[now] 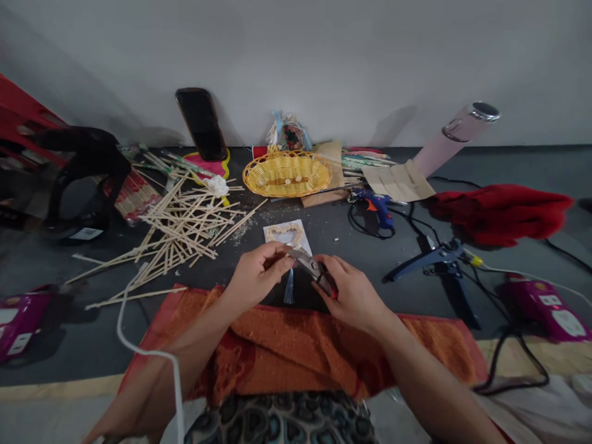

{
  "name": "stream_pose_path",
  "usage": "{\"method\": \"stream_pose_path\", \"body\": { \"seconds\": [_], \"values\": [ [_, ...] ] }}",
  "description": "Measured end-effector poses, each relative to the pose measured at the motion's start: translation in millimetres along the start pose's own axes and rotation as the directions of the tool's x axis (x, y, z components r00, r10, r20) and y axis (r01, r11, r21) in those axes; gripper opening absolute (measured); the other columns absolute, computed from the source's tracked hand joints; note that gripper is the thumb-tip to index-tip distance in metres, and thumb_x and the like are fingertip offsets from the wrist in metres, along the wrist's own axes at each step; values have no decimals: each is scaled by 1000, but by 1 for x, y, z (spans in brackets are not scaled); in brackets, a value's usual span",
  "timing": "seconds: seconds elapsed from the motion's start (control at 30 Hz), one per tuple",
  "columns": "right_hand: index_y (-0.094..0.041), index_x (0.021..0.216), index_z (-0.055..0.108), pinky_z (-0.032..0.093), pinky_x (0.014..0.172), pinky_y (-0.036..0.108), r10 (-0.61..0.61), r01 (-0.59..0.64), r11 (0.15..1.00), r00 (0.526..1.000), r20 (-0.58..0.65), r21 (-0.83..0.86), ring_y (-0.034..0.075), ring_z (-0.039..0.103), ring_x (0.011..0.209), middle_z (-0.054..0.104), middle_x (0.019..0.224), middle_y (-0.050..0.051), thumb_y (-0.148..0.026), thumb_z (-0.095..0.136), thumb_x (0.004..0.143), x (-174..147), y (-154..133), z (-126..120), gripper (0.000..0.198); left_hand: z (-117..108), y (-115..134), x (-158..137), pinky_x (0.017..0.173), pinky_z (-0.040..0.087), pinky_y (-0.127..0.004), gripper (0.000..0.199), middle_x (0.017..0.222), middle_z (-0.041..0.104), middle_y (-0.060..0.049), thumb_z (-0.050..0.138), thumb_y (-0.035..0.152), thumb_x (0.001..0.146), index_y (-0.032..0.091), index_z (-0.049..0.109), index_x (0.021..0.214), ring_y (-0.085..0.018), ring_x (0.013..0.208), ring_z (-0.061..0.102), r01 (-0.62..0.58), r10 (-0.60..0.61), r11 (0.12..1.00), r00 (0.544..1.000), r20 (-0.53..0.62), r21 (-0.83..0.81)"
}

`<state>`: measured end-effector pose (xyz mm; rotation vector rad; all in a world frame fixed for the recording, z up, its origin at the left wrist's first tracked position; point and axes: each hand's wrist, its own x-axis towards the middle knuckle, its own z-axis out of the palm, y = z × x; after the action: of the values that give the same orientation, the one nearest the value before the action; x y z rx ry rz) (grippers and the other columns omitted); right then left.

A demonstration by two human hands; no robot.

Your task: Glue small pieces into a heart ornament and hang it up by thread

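Observation:
My right hand (349, 287) is closed round a pair of hand pruners (308, 262) with red handles, their metal jaws pointing left. Thumb and fingers of my left hand (263, 271) are pinched together at the tip of the jaws; whatever they hold is too small to make out. Just beyond lies a white card (306, 244) bearing a heart outline (272, 232) of small pale pieces. A blue tassel (289, 288) shows between my hands, on the near side. Left of them, many thin wooden sticks (185, 222) lie in a loose heap.
A yellow woven basket (287, 161) holds a few small pieces. Rightward are a blue glue gun (382, 209), a blue-handled tool (423, 262), a red cloth (499, 213) and a pink flask (451, 139). A phone (202, 123) leans on the wall; an orange towel (296, 351) covers the front edge.

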<state>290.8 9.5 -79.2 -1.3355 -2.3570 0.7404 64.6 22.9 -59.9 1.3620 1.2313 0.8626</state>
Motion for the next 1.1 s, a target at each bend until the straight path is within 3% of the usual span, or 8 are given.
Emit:
{"method": "stream_pose_path", "body": {
  "seconds": [0.1,0.17,0.37,0.53,0.77,0.93,1.0,1.1],
  "values": [
    [-19,130,44,49,94,41,-6,6,1000,1000,-8,-18,27,56,108,58,119,13,-19,57,82,0,-1,1,50,0,2,-1,57,40,-20,20,77,70,-2,61,33,87,15,69,87,-10,62,55,-54,63,993,994,-88,102],
    [-17,132,43,48,96,43,-27,27,998,1000,-5,-49,29,55,110,57,120,15,-19,58,81,0,-1,1,53,-2,3,-1,57,37,-19,21,74,69,-2,60,31,88,15,71,79,-10,63,54,-71,74,994,996,-41,86],
    [-17,129,46,49,92,40,-28,29,998,1000,11,-52,27,58,105,60,113,13,-9,56,72,-2,0,1,58,-6,-7,1,44,20,-20,31,61,62,0,62,40,87,13,68,75,-5,45,30,72,-55,987,991,119,-142],
    [-17,124,50,51,89,37,6,-6,997,1000,-5,-74,25,60,100,62,109,12,-7,54,72,-3,1,4,53,-2,-12,2,43,18,-19,27,66,67,-4,65,37,86,12,62,77,-3,43,30,138,-98,940,985,140,-312],
    [-21,142,37,47,100,43,-101,93,993,989,-111,-72,27,57,115,59,129,11,-22,65,81,-1,10,-13,67,-4,-8,2,41,17,-18,27,62,66,-4,67,36,85,12,61,75,-2,42,32,115,-57,921,985,164,-372],
    [-24,135,46,46,102,39,-75,69,996,988,-134,-53,24,56,118,60,128,9,-32,60,89,-4,17,-22,50,-12,-7,4,40,19,-17,26,57,62,-1,62,38,88,14,62,78,-4,42,35,96,-54,896,993,107,-435],
    [-24,136,47,46,101,40,-11,-5,994,990,-144,-109,25,56,118,60,128,8,-36,59,90,-3,23,-22,49,-17,-4,5,40,22,-17,25,59,62,0,60,39,89,15,63,80,-5,43,37,25,-17,928,1000,25,-372],
    [-22,136,47,49,95,44,159,-207,938,970,-186,-279,30,57,113,62,124,10,-42,65,86,-2,34,-20,57,-19,-1,4,45,31,-19,24,68,68,-1,59,38,90,15,67,86,-6,47,42,-59,57,998,998,-41,-38]
  ]
}}
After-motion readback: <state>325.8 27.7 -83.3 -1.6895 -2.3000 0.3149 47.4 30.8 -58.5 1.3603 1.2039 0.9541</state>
